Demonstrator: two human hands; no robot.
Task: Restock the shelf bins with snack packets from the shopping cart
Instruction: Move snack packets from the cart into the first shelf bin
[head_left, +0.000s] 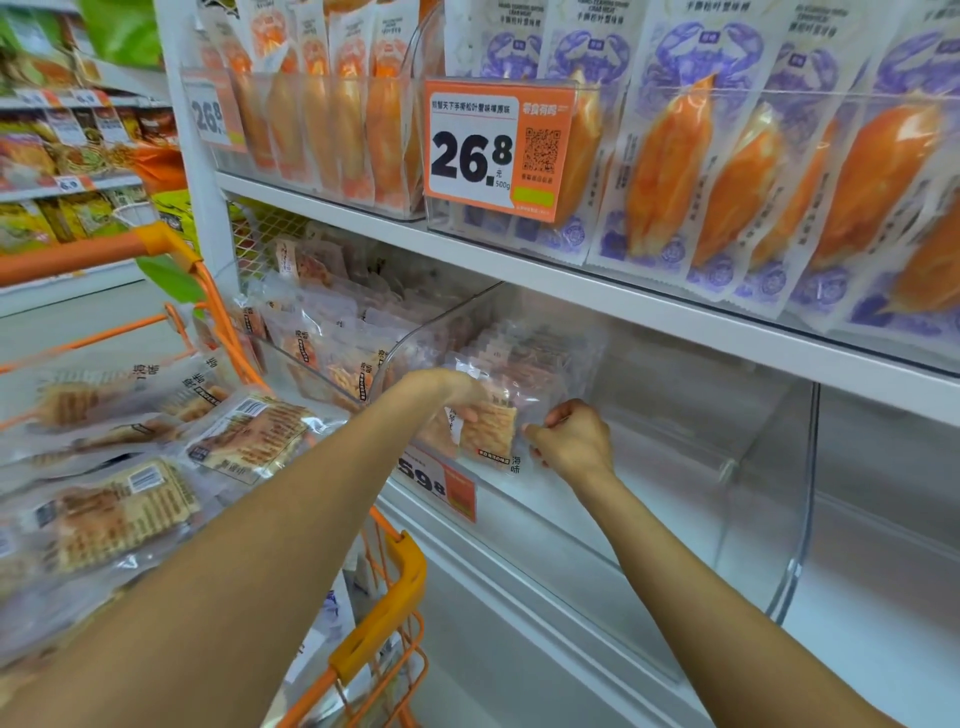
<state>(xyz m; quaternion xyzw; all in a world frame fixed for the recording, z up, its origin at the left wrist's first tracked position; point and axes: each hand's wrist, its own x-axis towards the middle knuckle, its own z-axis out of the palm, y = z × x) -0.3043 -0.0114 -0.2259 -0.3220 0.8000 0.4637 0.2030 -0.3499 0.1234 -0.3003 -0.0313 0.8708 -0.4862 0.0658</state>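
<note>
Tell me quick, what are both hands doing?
Left hand: grips a snack packet at the clear bin.
Right hand: pinches the same packet's edge.

Both bare arms reach forward and slightly up, nearly straight. The left hand (457, 392) has its fingers curled and grips from above with the wrist bent down. The right hand (569, 439) is closed, knuckles up, pinching with thumb and fingers.

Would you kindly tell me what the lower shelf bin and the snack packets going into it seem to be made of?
The clear curved-walled lower shelf bin looks like rigid glossy transparent plastic: the shelf shows through it, and its edges catch light. The clear crinkly snack packets look like thin shiny plastic film: wrinkles glint and the contents are visible.
</note>
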